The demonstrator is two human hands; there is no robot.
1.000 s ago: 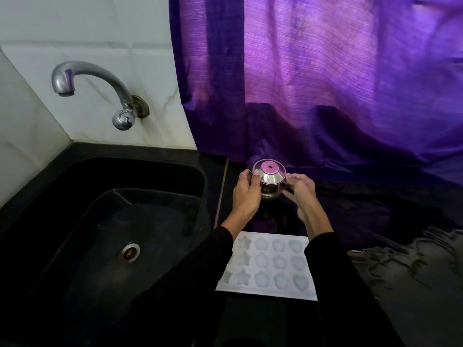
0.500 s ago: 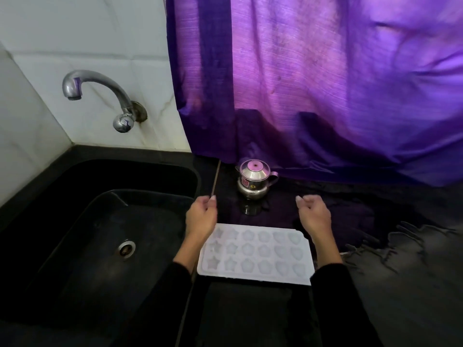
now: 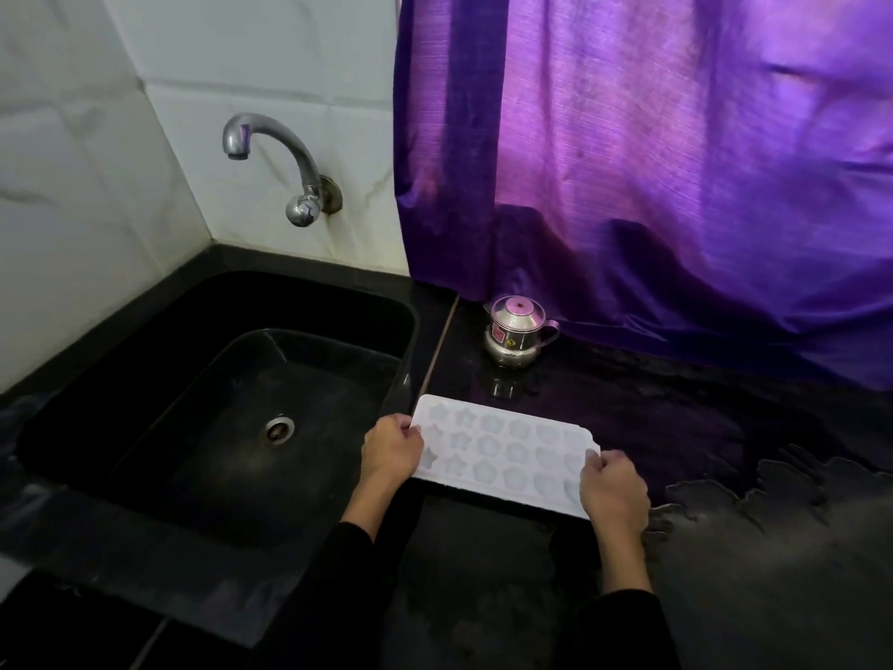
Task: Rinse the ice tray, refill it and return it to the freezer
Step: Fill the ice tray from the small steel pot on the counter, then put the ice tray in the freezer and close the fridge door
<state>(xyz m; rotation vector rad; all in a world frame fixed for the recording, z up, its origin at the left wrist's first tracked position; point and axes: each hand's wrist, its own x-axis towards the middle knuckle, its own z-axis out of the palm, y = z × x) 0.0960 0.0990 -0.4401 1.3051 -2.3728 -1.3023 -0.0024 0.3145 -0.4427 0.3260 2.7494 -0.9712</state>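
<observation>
The person is standing at the worktop [image 3: 725,573], gripping the white ice tray [image 3: 502,456] at both short ends. The left hand [image 3: 392,452] is curling round the end nearest the sink [image 3: 145,360], thumb on top of the rim; the right hand [image 3: 613,490] is clasping the opposite end in the same way. The tray is sitting at the worktop's left edge, just beside the sink's right rim, and whether it is resting on the surface or raised just clear of it cannot be told. Its star and flower moulds are looking pale and glossy; whether they are holding water cannot be confirmed.

Risks, as judged from this position:

- If the moulds are full, any tilt between the two hands is likely to send water over the low rim. The tray is shallow and looks flexible, so a twist would do the same.
- The worktop on the right is showing a spread of wet patches [image 3: 773,481]; damp fingers may be slipping on smooth plastic.
- The small steel kettle [image 3: 517,336] is standing near the back edge, under the purple curtain [image 3: 652,162], well clear of the carry.
- The tap [image 3: 270,152] is not running.
</observation>
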